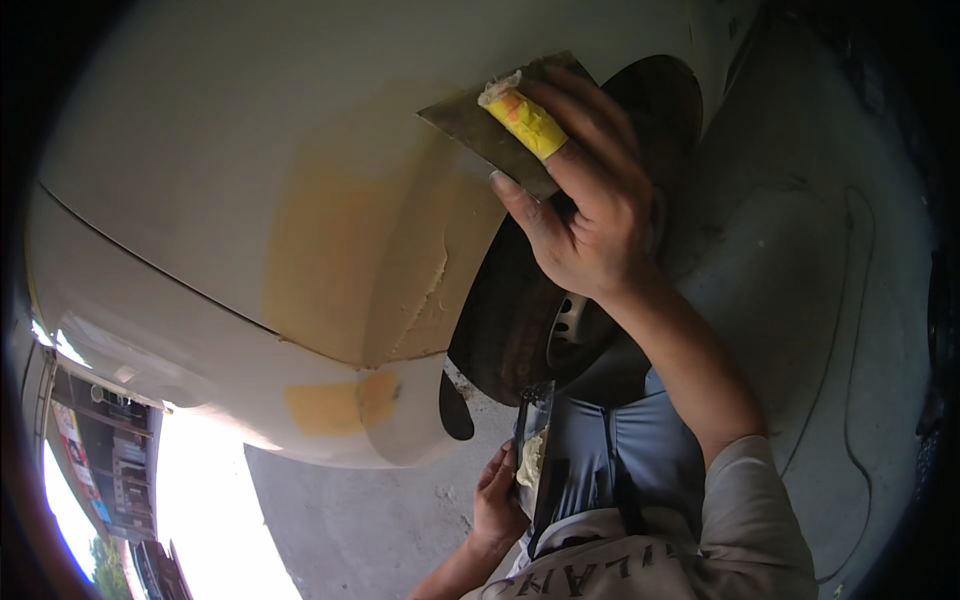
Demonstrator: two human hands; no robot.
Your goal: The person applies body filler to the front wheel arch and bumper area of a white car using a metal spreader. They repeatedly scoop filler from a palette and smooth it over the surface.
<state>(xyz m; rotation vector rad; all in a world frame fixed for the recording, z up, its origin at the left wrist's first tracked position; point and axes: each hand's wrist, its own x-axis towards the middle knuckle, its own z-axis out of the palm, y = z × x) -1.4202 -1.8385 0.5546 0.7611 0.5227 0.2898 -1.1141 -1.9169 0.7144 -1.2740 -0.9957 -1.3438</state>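
My right hand holds a thin flat putty spreader, thumb on one side and fingers along the other. Yellow tape with whitish padding at its tip wraps one finger. The spreader lies over the car's pale fender by the wheel arch; whether it touches cannot be told. Near the arch the fender has a tan putty patch with a raised ragged line of filler. Lower down, my left hand grips the edge of a flat mixing board carrying a lump of cream putty.
The car's wheel sits in the arch, close to my right forearm. Below the panel seam, the bumper bears a smaller yellowish patch. A thin cable runs along the grey floor at right. Bright daylight comes from the lower left.
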